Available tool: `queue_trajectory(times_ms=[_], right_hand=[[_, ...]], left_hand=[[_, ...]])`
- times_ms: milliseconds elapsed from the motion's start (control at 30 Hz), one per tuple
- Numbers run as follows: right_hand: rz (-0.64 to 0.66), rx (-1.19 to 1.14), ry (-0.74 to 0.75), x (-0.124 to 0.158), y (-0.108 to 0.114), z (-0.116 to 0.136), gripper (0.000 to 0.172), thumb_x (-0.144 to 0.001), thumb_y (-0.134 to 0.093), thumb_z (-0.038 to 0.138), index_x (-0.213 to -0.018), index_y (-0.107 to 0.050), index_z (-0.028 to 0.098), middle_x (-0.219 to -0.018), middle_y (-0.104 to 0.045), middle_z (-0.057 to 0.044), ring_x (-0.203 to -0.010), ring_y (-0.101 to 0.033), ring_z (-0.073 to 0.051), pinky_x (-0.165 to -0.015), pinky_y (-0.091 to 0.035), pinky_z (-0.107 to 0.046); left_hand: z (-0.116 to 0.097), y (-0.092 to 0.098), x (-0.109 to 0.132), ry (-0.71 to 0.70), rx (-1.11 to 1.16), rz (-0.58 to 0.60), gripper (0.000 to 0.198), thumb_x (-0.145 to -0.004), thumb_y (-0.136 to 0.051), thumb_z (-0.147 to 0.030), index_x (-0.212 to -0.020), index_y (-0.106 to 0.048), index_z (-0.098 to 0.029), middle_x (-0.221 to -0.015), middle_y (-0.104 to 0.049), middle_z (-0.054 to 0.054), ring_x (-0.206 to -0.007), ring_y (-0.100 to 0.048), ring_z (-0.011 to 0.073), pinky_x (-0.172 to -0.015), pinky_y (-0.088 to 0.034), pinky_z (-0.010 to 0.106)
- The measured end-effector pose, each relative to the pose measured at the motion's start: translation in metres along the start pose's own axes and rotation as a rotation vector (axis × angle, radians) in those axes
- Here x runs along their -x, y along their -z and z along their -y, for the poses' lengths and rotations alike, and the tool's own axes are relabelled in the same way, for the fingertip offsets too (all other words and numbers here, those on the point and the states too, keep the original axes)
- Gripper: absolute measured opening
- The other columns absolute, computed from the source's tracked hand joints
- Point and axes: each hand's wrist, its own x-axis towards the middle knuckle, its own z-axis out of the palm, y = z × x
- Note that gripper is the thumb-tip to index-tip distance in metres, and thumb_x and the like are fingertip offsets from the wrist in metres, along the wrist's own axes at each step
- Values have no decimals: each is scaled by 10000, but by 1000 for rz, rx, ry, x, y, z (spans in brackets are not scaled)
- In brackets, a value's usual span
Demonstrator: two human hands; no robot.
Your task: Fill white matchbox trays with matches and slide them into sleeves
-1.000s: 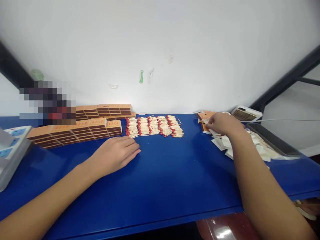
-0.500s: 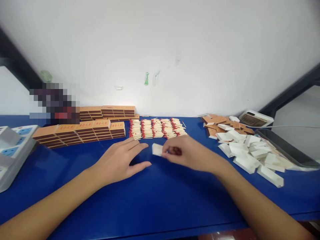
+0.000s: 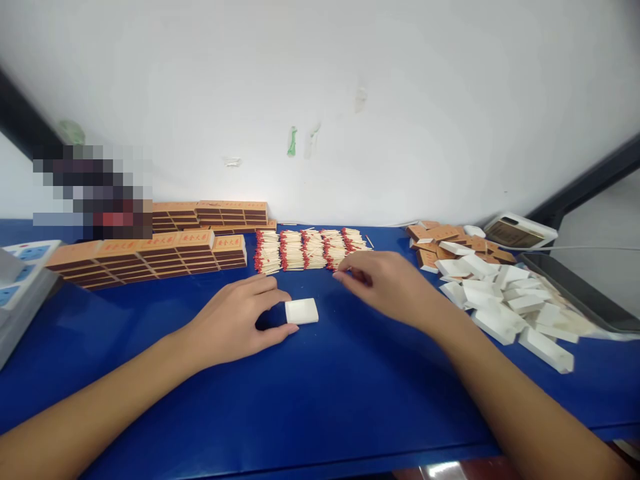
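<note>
A small white matchbox tray [image 3: 302, 311] sits on the blue table, held at its left end between the thumb and fingers of my left hand [image 3: 245, 317]. My right hand [image 3: 383, 283] is at the front right of the matches [image 3: 305, 251], its thumb and fingertips drawn together. What those fingers hold, if anything, is mostly hidden. The red-tipped matches lie in several neat bundles side by side.
Stacked orange matchboxes [image 3: 150, 257] stand on the left, near a white power strip [image 3: 30, 267]. To the right are orange sleeves [image 3: 440, 237], a heap of white trays [image 3: 495, 300], a phone [image 3: 520, 230] and a dark tray [image 3: 585, 293]. A white wall [image 3: 320, 100] rises behind.
The white tray has passed from my right hand to my left and now rests on the table. My right hand has moved up to the matches. The camera view has shifted slightly.
</note>
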Motion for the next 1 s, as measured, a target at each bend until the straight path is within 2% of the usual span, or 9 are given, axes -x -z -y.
queue_trajectory(times_ms=[167, 233, 333, 467, 667, 1000], right_hand=[[-67, 188, -167, 2, 20, -34, 190, -1015, -591, 285, -908, -728, 209, -745, -709, -36, -648, -588, -186, -622, -339, -309], [-19, 197, -212, 3, 25, -45, 160, -987, -609, 267, -896, -731, 216, -731, -705, -26, -644, -591, -185, -609, -335, -306], [122, 151, -239, 3, 27, -54, 130, -942, -636, 240, -867, -741, 227, -708, -703, -8, -630, -601, -179, -591, -344, -301], [205, 73, -263, 2, 22, -57, 129, -911, -648, 230, -873, -771, 237, -731, -721, -2, -635, -620, -171, -582, -363, -292], [230, 26, -261, 0, 15, -59, 145, -925, -635, 252, -891, -775, 233, -803, -766, -18, -682, -649, -176, -587, -401, -285], [309, -117, -302, 2, 15, -63, 155, -954, -681, 360, -872, -707, 232, -834, -759, -14, -729, -642, -175, -625, -430, -280]], left_hand=[[3, 0, 0, 8, 7, -6, 284, -987, -741, -423, -1169, -753, -206, -922, -683, 25, -846, -682, 191, -709, -529, 313], [4, 1, 0, 5, -7, -3, 291, -988, -738, -423, -1175, -753, -201, -928, -686, 27, -850, -684, 194, -713, -531, 316], [5, 1, -1, 11, -25, 2, 301, -994, -723, -440, -1186, -753, -210, -939, -697, 31, -844, -685, 193, -699, -526, 309], [5, 3, -1, 7, -33, 2, 294, -1003, -705, -443, -1187, -749, -219, -946, -709, 32, -850, -694, 193, -702, -530, 300], [2, 2, -1, -30, -40, -4, 288, -1001, -720, -415, -1189, -741, -198, -940, -695, 33, -860, -687, 202, -704, -524, 311], [1, 0, 2, -72, -55, -10, 295, -1010, -713, -404, -1196, -733, -175, -935, -687, 37, -852, -677, 212, -712, -518, 334]])
